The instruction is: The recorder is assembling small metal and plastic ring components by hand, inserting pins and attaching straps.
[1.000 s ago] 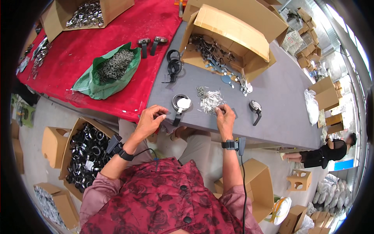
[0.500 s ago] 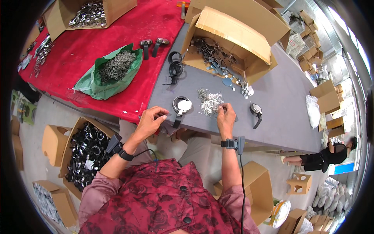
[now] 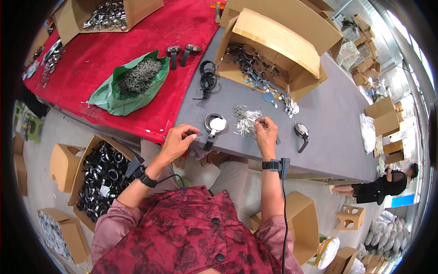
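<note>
My right hand is at the right edge of a small pile of thin silver pins, its thumb and forefinger pressed together. Whatever they pinch is too small to make out. Over the table's front edge hovers my left hand, its thumb and fingers curled closed; anything between the tips cannot be made out. Between the hands lies a black ring-shaped piece with a strap and a pale round disc on it. A small heap of grey metal bits touches the pins. Farther right rests a similar strapped piece.
An open carton spills flat metal parts toward the pins. Black rings lie left of it. On the red cloth are a green sack of small metal pieces and two strapped pieces. A carton of black rings stands below left.
My right hand has shifted slightly up at the pins, its fingertips drawn closer together. My left hand stays nearly still. The whole view has moved a little.
</note>
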Demonstrator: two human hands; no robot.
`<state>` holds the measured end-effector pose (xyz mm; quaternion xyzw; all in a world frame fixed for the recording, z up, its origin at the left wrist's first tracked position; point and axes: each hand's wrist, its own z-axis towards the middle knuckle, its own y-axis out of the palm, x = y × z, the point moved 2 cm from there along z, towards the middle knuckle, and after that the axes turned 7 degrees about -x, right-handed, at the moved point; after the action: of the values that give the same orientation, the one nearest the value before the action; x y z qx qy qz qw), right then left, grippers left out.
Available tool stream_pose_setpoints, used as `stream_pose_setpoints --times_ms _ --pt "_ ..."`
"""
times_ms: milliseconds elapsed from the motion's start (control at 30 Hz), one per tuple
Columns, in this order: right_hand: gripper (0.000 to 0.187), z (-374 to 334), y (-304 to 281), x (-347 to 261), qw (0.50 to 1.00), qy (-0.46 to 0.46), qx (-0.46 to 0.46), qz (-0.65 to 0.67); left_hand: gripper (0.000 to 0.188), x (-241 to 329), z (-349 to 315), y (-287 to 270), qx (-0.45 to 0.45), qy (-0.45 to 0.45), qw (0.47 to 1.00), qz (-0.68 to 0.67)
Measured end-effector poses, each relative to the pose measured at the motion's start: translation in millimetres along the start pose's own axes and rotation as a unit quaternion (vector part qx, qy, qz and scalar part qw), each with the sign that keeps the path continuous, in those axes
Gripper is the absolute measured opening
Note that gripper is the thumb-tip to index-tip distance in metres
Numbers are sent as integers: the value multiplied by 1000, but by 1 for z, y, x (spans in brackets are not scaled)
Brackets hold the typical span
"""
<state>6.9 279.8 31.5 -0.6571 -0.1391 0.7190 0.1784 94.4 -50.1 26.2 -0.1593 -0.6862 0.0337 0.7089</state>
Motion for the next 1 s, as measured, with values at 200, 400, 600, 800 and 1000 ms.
stream_pose_setpoints --times_ms 200,400,600,800,1000 --pt "4 -9 4 -32 978 78 -54 186 17 18 7 9 52 52 997 -20" --pt "7 -22 5 -75 952 49 -94 286 43 81 47 49 -44 86 990 -103" --pt "8 -35 5 -98 940 41 -121 317 32 77 69 76 -155 35 946 -281" --pt "6 -41 4 -103 960 -1 -100 262 15 70 66 73 -151 36 942 -298" --pt "4 -50 10 -106 991 -65 -44 107 12 71 60 66 -129 42 948 -288"
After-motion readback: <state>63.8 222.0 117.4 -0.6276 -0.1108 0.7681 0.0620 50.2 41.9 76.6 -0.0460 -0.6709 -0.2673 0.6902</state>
